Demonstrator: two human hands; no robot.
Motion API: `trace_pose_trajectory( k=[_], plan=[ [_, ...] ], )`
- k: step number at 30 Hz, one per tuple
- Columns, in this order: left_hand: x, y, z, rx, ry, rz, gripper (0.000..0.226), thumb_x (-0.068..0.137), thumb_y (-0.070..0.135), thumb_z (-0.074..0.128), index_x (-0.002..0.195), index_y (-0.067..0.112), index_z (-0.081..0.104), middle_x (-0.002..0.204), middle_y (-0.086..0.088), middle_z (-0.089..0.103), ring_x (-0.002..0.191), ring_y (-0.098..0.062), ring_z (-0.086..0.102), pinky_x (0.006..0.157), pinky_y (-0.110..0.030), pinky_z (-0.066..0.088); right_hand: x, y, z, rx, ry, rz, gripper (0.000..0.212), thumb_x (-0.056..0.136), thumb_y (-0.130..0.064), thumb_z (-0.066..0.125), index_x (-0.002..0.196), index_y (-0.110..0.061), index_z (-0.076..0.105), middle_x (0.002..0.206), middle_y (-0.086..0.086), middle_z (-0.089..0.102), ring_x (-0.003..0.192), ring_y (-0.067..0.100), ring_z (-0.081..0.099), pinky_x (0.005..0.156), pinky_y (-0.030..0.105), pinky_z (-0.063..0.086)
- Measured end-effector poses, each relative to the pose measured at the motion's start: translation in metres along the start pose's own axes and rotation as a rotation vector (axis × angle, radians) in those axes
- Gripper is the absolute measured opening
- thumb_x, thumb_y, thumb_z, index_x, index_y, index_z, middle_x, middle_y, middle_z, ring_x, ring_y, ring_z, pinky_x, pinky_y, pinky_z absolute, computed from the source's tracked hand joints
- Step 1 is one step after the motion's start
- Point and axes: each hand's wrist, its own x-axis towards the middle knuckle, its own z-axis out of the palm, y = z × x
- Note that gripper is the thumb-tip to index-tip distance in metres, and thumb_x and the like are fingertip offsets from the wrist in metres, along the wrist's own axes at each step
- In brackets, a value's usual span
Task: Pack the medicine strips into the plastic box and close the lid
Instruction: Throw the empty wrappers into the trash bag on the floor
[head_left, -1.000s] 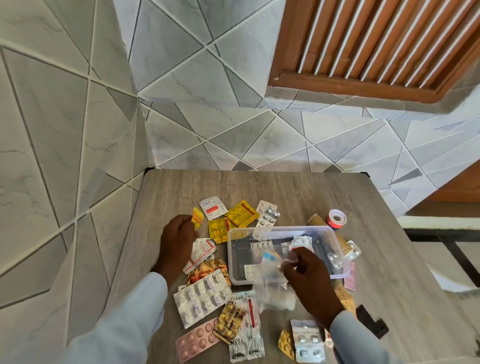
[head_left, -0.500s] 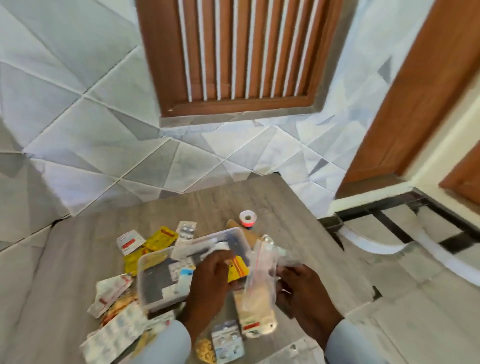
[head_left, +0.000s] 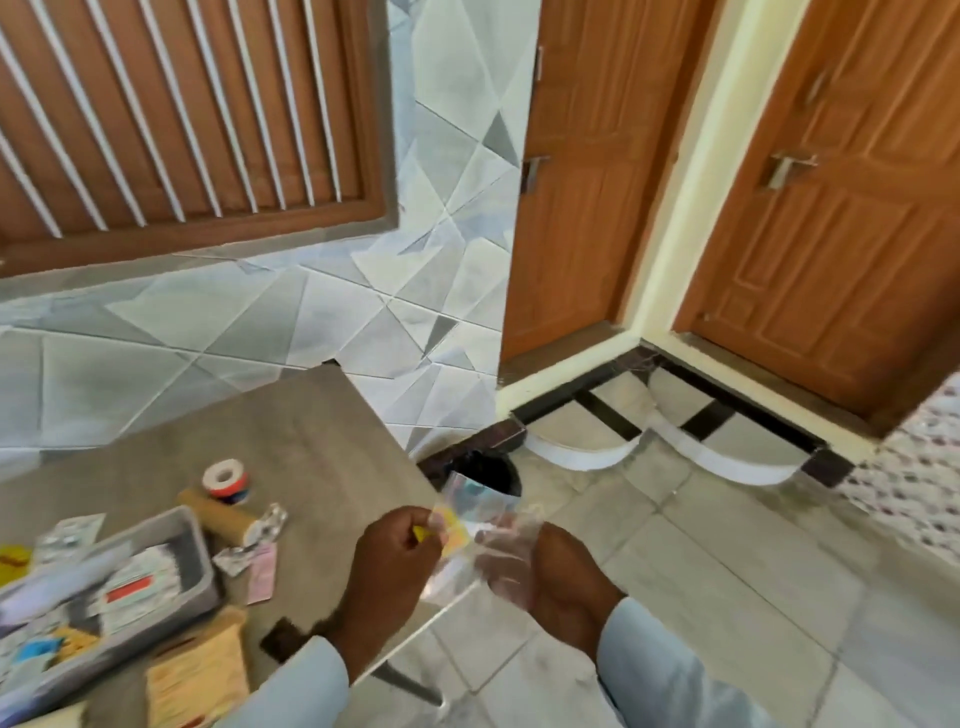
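Plastic box (head_left: 197, 545) at left on surface (head_left: 322, 457), lid off, holds several medicine strips (head_left: 137, 584). Left hand (head_left: 387, 558) grip pinches yellow strip (head_left: 451, 530) at clear pouch (head_left: 480, 525) mouth. Right hand (head_left: 556, 577) grip clamps pouch. Advice: hold pouch steady, draw strip clear, then carry it left into box.

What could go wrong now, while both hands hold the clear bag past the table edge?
1. The left hand and right hand hold the clear bag over the floor, so a yellow strip that slips out may fall there.
2. The box is off to the left of the view, so the next drop may miss it.
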Motion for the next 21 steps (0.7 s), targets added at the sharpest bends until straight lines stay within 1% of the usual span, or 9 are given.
trace_pose_trajectory(
  k=[2,3,5,7,9,11,14,18,21],
  plan=[
    [0.017,0.014,0.016,-0.038,0.016,0.022,0.024,0.066,0.024,0.063,0.077,0.045,0.065,0.077,0.014,0.070,0.073,-0.014,0.068,0.069,-0.033,0.056,0.010,-0.024,-0.020,0.099,0.025,0.000,0.026,0.086,-0.034,0.058,0.085,-0.010,0.068,0.095,0.016,0.067,0.085,0.034,0.064,0.072,0.037,0.050],
    [0.029,0.017,0.024,-0.055,0.017,0.026,0.034,0.066,0.020,0.063,0.082,0.050,0.063,0.082,0.018,0.071,0.077,-0.011,0.068,0.070,-0.029,0.055,0.019,-0.036,-0.031,0.134,0.048,-0.005,0.040,0.090,-0.044,0.052,0.092,-0.007,0.067,0.101,0.019,0.068,0.089,0.037,0.065,0.077,0.041,0.051],
    [0.052,0.021,0.038,-0.103,0.020,0.026,0.042,0.069,0.011,0.064,0.088,0.049,0.061,0.087,0.014,0.073,0.082,-0.007,0.069,0.073,-0.025,0.054,0.035,-0.053,-0.049,0.156,0.057,0.003,0.070,0.090,-0.067,0.037,0.110,-0.005,0.063,0.111,0.021,0.069,0.096,0.039,0.067,0.088,0.047,0.051],
    [0.080,0.019,0.055,-0.122,0.036,0.027,0.045,0.072,0.007,0.066,0.090,0.048,0.058,0.088,0.014,0.072,0.083,-0.004,0.068,0.073,-0.027,0.054,0.052,-0.068,-0.065,0.112,0.043,0.006,0.079,0.085,-0.075,0.035,0.116,-0.007,0.061,0.116,0.023,0.067,0.099,0.038,0.068,0.090,0.048,0.051],
    [0.110,0.017,0.075,-0.134,0.028,0.022,0.050,0.076,-0.001,0.066,0.088,0.047,0.058,0.080,0.021,0.071,0.078,-0.003,0.067,0.071,-0.027,0.051,0.067,-0.085,-0.076,-0.010,0.082,-0.015,0.063,0.088,-0.063,0.049,0.116,-0.008,0.060,0.117,0.022,0.066,0.097,0.035,0.069,0.084,0.045,0.053],
    [0.140,0.018,0.096,-0.138,-0.001,0.006,0.045,0.077,-0.001,0.066,0.087,0.043,0.059,0.079,0.018,0.071,0.077,-0.010,0.067,0.073,-0.034,0.053,0.083,-0.102,-0.084,-0.202,0.154,-0.072,0.036,0.089,-0.035,0.062,0.114,-0.008,0.061,0.112,0.018,0.069,0.091,0.031,0.071,0.078,0.041,0.055],
    [0.177,0.025,0.125,-0.152,-0.039,0.008,0.036,0.068,0.014,0.065,0.088,0.045,0.062,0.090,0.005,0.070,0.084,-0.018,0.067,0.077,-0.039,0.055,0.107,-0.127,-0.092,-0.290,0.269,-0.094,0.019,0.092,-0.005,0.053,0.109,-0.004,0.060,0.092,0.015,0.069,0.074,0.027,0.068,0.063,0.032,0.052],
    [0.225,0.034,0.154,-0.070,-0.072,0.022,0.024,0.077,0.011,0.072,0.075,0.032,0.060,0.077,0.005,0.067,0.070,-0.011,0.063,0.061,-0.017,0.050,0.155,-0.169,-0.109,-0.317,0.349,-0.131,0.019,0.089,0.003,0.052,0.106,0.002,0.061,0.083,0.018,0.068,0.067,0.029,0.064,0.050,0.027,0.046],
    [0.255,0.035,0.168,-0.025,-0.058,-0.009,0.021,0.082,0.018,0.070,0.074,0.033,0.059,0.076,0.009,0.067,0.072,-0.008,0.064,0.059,-0.013,0.048,0.192,-0.192,-0.120,-0.326,0.378,-0.107,0.018,0.088,0.004,0.053,0.104,0.002,0.061,0.083,0.019,0.068,0.065,0.029,0.062,0.049,0.027,0.044]
  ],
)
